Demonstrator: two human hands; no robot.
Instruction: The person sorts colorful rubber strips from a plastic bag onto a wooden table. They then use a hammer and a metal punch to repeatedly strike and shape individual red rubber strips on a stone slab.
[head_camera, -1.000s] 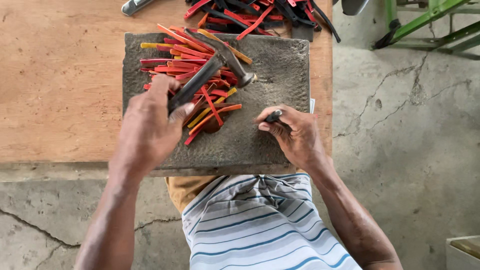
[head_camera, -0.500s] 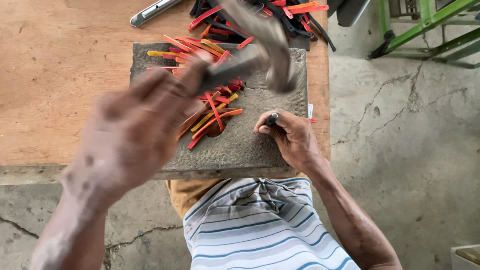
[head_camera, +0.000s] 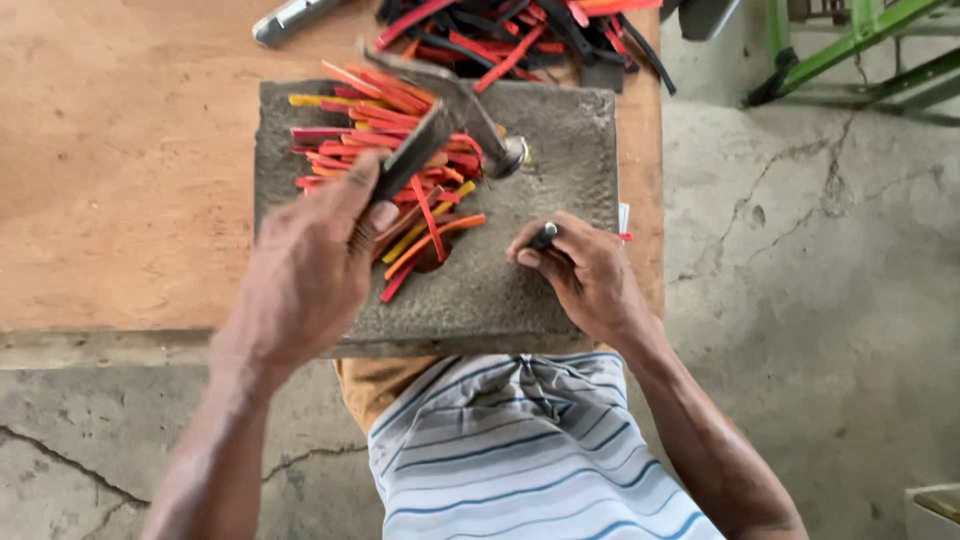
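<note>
Hammer (head_camera: 455, 110) in left hand (head_camera: 305, 275), perhaps mid-swing.

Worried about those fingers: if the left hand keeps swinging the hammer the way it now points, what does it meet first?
Probably the small dark metal piece pinched in the right hand, or the stone slab beside it; depth is unclear.

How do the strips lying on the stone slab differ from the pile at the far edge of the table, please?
The strips on the slab are red, orange and yellow; the far pile mixes red with many black pieces. The slab strips lie mostly parallel, pointing sideways, while the far pile is tangled. The slab strips sit under the hammer held by the left hand; the far pile lies beyond both hands. Both look like thin, flat cut strips.
</note>
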